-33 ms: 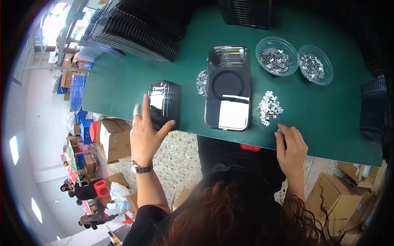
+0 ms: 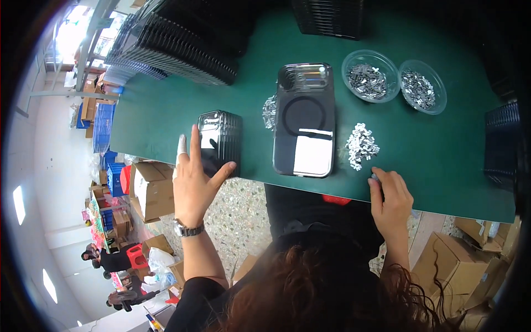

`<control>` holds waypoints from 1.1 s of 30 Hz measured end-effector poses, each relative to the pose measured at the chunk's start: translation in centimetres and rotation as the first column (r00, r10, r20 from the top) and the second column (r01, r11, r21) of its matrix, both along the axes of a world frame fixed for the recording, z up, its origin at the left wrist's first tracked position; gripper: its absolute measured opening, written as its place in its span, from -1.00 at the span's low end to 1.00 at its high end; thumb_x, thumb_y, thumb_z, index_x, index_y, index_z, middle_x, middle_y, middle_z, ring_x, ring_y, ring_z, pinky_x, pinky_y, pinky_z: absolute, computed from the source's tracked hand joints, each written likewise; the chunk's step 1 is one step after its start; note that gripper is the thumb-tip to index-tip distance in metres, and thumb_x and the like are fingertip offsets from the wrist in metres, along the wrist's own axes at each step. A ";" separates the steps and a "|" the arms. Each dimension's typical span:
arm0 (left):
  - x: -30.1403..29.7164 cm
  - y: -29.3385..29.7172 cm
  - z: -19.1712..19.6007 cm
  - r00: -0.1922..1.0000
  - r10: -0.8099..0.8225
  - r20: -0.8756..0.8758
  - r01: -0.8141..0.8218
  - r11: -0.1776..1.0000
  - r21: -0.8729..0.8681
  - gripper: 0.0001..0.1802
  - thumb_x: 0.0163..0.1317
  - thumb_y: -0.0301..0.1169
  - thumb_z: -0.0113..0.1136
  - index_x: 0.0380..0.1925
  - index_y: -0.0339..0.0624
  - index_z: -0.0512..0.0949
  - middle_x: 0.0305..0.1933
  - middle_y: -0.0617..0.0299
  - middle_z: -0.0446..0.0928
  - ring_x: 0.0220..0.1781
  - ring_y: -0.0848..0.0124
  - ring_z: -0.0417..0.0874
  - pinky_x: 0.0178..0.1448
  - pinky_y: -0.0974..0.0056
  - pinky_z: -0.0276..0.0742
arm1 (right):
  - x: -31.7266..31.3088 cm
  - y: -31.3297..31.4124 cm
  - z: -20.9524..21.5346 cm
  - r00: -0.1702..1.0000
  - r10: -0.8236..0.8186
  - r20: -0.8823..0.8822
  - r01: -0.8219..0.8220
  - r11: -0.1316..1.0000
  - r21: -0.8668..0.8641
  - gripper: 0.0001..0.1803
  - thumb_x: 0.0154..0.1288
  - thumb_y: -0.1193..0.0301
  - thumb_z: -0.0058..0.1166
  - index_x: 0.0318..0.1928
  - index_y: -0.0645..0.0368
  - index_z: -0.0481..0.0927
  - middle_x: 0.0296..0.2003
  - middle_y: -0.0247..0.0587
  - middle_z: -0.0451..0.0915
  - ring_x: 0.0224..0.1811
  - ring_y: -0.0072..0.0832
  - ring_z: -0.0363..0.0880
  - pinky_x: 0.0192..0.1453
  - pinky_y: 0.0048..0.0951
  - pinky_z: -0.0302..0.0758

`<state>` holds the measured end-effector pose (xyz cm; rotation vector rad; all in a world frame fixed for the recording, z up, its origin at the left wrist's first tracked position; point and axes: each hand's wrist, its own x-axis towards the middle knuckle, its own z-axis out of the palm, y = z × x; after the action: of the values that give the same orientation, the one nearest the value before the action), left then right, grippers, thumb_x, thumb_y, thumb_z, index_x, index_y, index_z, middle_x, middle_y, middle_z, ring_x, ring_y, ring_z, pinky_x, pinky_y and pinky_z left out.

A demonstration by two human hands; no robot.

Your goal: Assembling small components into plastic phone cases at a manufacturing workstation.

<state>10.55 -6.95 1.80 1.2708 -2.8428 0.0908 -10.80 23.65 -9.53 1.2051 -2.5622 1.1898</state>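
At the near left of the green table, my left hand (image 2: 196, 180) is open, fingers spread, its index finger and thumb against a stack of clear-and-black phone cases (image 2: 224, 141). One of its fingers wears a pale cover. In the middle lies a larger stack of phone cases (image 2: 305, 119), the top one showing a dark ring. A loose pile of small silvery pieces (image 2: 362, 146) is to its right. Just below that pile, my right hand (image 2: 390, 195) rests at the table edge, fingers curled and closed round a small bluish-grey thing I cannot make out.
Two clear round bowls (image 2: 371, 99) of small metal pieces stand at the far right. More pieces (image 2: 269, 113) lie partly behind the middle stack. Tall rows of black cases (image 2: 182, 50) line the far left. Cardboard boxes (image 2: 152, 188) and people are beyond the table.
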 end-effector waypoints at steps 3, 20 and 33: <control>-2.7 0.6 2.4 0.990 0.002 -0.140 0.001 1.000 0.019 0.16 0.23 0.09 0.50 0.69 0.05 0.06 0.43 -0.39 0.41 0.44 -0.25 0.52 0.37 -0.11 0.54 | 0.0 0.2 -0.5 1.000 -0.007 -0.016 0.007 1.000 0.009 -0.83 0.40 0.45 0.28 -0.05 0.21 0.70 -0.34 -0.19 0.56 -0.32 -0.21 0.60 -0.27 -0.22 0.53; -6.2 0.7 2.7 0.910 -0.208 -0.358 0.222 0.975 -0.001 0.07 0.32 0.00 0.46 0.68 -0.01 0.08 0.54 -0.35 0.33 0.45 -0.27 0.52 0.33 -0.09 0.61 | -0.3 0.1 -0.2 0.999 0.024 -0.048 -0.023 0.999 0.022 -0.78 0.38 0.42 0.29 -0.01 0.18 0.68 -0.33 -0.23 0.54 -0.32 -0.24 0.59 -0.30 -0.24 0.53; -16.0 5.0 4.8 0.789 -0.565 -0.242 0.580 0.815 -0.014 0.03 0.26 -0.10 0.39 0.69 0.11 0.10 0.38 -0.31 0.52 -0.19 0.14 0.82 -0.15 0.04 0.77 | 0.2 0.1 -0.5 0.999 -0.030 0.019 0.029 0.998 0.060 -0.79 0.38 0.42 0.30 -0.02 0.17 0.69 -0.34 -0.24 0.53 -0.33 -0.25 0.58 -0.29 -0.24 0.53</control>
<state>-5.45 -1.92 6.57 0.3307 -2.8848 -0.1541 -10.60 23.77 -9.99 1.1686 -2.6388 1.1330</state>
